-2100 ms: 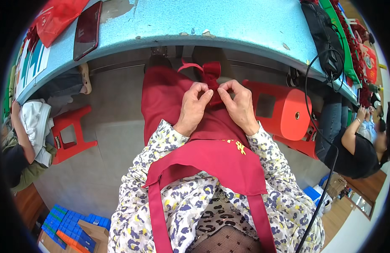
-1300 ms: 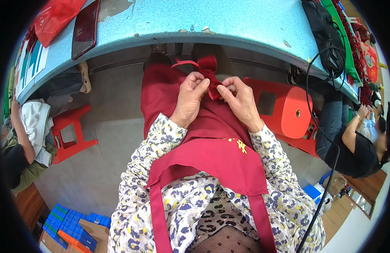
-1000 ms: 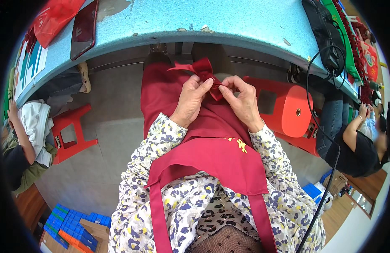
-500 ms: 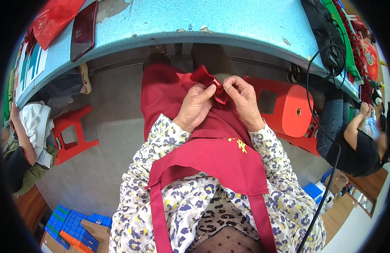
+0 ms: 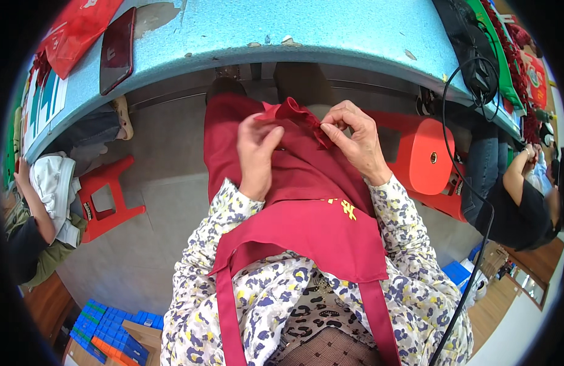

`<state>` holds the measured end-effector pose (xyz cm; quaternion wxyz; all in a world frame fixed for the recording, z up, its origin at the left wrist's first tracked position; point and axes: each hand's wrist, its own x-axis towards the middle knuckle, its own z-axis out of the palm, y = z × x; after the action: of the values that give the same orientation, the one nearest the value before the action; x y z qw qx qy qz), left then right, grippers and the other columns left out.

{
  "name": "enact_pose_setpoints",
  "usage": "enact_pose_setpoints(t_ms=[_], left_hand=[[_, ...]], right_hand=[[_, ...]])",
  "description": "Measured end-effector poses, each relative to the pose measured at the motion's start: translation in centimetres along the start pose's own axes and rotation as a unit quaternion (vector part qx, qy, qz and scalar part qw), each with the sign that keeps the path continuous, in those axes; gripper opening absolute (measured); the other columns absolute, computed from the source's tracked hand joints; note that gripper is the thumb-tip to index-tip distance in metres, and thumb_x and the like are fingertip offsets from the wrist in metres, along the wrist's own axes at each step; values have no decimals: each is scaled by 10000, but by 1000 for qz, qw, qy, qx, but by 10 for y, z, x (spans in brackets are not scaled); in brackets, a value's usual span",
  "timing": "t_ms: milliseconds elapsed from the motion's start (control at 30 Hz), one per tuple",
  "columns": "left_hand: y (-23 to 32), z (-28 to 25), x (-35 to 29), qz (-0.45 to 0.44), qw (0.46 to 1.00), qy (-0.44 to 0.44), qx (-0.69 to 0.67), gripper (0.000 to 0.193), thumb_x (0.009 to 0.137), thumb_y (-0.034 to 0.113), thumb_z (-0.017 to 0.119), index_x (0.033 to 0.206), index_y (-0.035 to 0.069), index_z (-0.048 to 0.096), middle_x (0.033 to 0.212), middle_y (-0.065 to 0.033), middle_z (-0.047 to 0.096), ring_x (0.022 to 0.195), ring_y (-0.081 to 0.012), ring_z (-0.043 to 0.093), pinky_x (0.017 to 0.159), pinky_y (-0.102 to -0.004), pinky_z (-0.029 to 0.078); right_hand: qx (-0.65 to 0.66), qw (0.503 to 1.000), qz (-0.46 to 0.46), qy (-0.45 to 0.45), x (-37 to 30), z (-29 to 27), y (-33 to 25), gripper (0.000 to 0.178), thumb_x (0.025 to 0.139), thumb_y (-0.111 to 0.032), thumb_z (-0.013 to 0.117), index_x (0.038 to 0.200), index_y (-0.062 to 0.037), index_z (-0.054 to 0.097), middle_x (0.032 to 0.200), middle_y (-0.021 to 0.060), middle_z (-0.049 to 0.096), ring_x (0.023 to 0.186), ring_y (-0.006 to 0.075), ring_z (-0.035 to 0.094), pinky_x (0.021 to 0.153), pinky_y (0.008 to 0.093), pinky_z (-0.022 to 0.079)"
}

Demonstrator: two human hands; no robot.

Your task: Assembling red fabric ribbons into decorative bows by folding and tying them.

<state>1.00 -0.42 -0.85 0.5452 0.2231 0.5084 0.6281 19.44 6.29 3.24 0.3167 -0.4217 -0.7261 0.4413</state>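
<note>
A strip of dark red cloth, folded and gathered into loops, is held up over my lap. My right hand pinches its right end between thumb and fingertips. My left hand is just left of the strip, thumb and fingers apart, with its fingers smeared by motion. Whether those fingertips still brush the cloth's left end is hard to make out. Beneath both hands lies the dark red apron I wear, close in colour to the strip, so their edges partly blend.
The blue table curves ahead, carrying a dark phone, a red bag and a black pouch. A black cable hangs at the right. Red stools stand beside me. People sit on both sides; blue bins lie lower left.
My left hand has come off its pinch on the strip and moved left, opening. My right hand keeps its pinch, slightly further right.
</note>
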Motion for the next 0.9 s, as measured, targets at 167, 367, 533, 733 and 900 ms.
enact_pose_setpoints(t_ms=[167,367,533,733,900], left_hand=[[30,-13,0,319,899,24,300,388,756,124,731,1084,57,536,1058,-70,572,1016,-211,528,874,-349,424],[54,-1,14,363,739,-248,510,407,662,126,770,1026,79,592,1041,-70,584,995,-264,517,868,-393,396],[51,12,17,313,752,-290,503,349,670,142,773,973,54,622,951,-66,614,920,-258,548,812,-369,421],[45,14,18,117,820,-395,397,190,739,117,727,850,-3,631,774,-59,625,746,-165,582,693,-300,449],[40,11,21,-10,852,-367,373,132,796,90,667,780,-28,612,705,-40,615,665,-87,565,623,-270,451]], right_hand=[[5,999,28,-37,-6,-4,7,71,822,-50,650,834,6,608,806,43,578,730,110,523,648,238,408],[73,992,32,-103,-8,0,2,89,821,-69,648,815,3,597,793,46,572,729,119,523,672,253,415],[87,984,-44,-150,-7,-5,5,90,819,-76,643,816,-5,589,830,44,562,781,125,519,714,256,408],[127,980,16,-152,-10,-4,8,96,820,-81,642,804,-9,580,847,41,549,805,121,510,730,253,400],[118,981,57,-144,-10,7,8,106,841,-92,629,804,-10,573,844,30,539,791,109,503,724,249,403]])
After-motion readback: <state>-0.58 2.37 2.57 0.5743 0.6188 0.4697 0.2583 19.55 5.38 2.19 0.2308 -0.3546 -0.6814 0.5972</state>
